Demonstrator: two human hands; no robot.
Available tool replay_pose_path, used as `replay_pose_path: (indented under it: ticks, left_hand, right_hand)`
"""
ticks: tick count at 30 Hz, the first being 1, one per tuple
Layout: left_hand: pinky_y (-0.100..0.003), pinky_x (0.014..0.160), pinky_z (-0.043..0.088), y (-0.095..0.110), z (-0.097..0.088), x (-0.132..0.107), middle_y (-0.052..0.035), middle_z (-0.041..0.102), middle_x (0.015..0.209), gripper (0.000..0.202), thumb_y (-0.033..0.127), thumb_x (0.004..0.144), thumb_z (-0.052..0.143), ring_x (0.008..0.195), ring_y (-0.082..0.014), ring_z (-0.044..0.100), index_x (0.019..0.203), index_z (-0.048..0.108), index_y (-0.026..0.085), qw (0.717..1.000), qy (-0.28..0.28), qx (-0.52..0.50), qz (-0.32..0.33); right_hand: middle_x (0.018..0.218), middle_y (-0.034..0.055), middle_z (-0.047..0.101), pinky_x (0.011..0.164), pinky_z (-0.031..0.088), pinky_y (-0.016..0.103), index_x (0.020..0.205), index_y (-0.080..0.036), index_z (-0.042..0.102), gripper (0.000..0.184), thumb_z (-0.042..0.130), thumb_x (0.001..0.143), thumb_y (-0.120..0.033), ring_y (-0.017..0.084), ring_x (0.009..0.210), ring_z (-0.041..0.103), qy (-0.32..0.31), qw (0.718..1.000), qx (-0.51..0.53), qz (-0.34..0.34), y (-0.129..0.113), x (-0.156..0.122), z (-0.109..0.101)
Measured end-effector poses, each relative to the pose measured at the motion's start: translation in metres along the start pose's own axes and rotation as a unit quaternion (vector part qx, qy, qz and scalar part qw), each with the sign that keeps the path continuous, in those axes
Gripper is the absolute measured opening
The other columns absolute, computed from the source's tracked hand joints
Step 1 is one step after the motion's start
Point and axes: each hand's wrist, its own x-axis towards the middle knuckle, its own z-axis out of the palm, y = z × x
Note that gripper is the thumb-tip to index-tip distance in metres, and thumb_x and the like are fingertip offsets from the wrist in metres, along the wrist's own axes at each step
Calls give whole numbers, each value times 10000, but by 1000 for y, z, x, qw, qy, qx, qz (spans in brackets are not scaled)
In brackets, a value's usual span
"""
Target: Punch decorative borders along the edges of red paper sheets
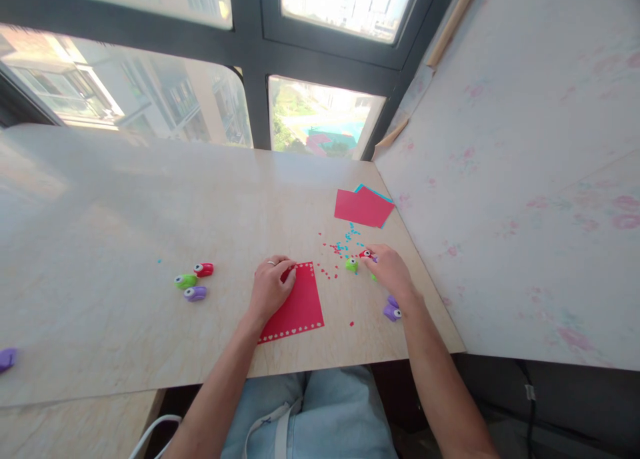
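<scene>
A red sheet of paper (299,306) lies near the table's front edge, with small shapes punched along its top and bottom borders. My left hand (273,286) rests on its upper left part, thumb apart from the fingers. Farther right, my right hand (390,269) has its fingertips closed on a red craft punch (366,254) with an eye-like round button. Just left of those fingers sits a green craft punch (352,265). Another green piece is mostly hidden under the hand. Purple craft punches (393,312) lie beside my right wrist.
Red and blue paper cutouts (343,248) are scattered beyond the sheet. Red and blue cards (364,207) lie stacked near the floral wall (525,179). On the left stand red (204,270), green (185,282) and purple punches (195,294). A window (327,119) borders the table's back.
</scene>
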Motion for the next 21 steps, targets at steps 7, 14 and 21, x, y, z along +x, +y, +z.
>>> replay_pose_path:
  ticks: [7, 14, 21]
  left_hand:
    - [-412, 857, 495, 0, 0, 0, -90, 701, 991, 160, 206, 880, 578, 920, -237, 640, 949, 721, 188, 1000, 1, -9, 1]
    - [-414, 867, 493, 1, -1, 0, -92, 701, 999, 168, 211, 883, 578, 932, -243, 636, 965, 721, 178, 1000, -1, -5, -4]
    - [-417, 881, 489, 1, -2, 0, -92, 702, 1009, 177, 217, 888, 564, 942, -244, 633, 968, 719, 189, 1000, -5, 0, -5]
  right_hand:
    - [1115, 123, 727, 885, 510, 375, 1065, -194, 722, 263, 648, 813, -202, 274, 1017, 675, -2, 1000, 26, -15, 7, 3, 7]
    - [1148, 133, 715, 967, 493, 407, 1106, -165, 711, 342, 687, 770, -223, 275, 1064, 663, 39, 996, 84, 4, 26, -13, -9]
    - [1093, 107, 722, 894, 510, 397, 1097, -203, 714, 318, 667, 789, -265, 261, 980, 671, 15, 996, 89, 3, 31, -30, -16]
